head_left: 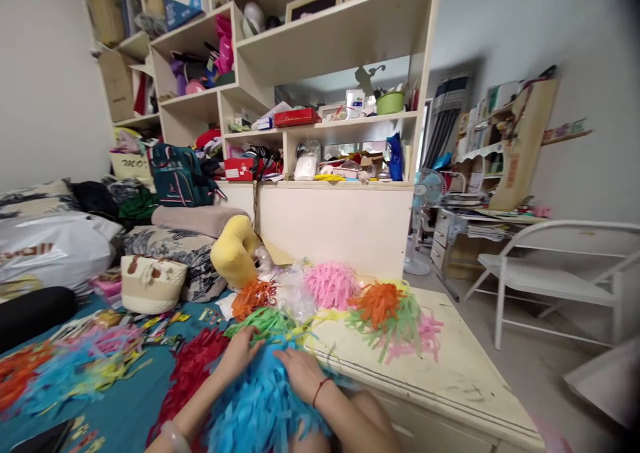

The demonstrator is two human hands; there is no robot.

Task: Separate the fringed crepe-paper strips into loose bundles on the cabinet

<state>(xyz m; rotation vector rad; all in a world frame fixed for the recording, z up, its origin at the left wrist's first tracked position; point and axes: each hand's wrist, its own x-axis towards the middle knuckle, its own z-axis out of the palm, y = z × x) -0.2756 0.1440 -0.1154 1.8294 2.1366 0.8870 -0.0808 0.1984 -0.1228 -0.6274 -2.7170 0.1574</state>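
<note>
A blue pom-pom (265,399) of thin strips lies spread over my lap. My left hand (243,354) is closed at its upper left edge, with strips between thumb and fingers. Across from it, my right hand (303,374) grips the upper right part, fingertips sunk partly out of sight among the strips. Dark red strips (187,379) lie left of the blue ones, under my left forearm. Green strips (265,323) sit just beyond my left hand, and an orange bunch (254,297) is behind them.
A pink pom-pom (331,285) and an orange-and-green one (383,309) rest on the cream cabinet top (450,353) at right. More coloured strips (75,366) lie on the teal bedsheet (135,399). A woven bag (153,285) and yellow cushion (235,253) stand behind. A white folding chair (555,279) is far right.
</note>
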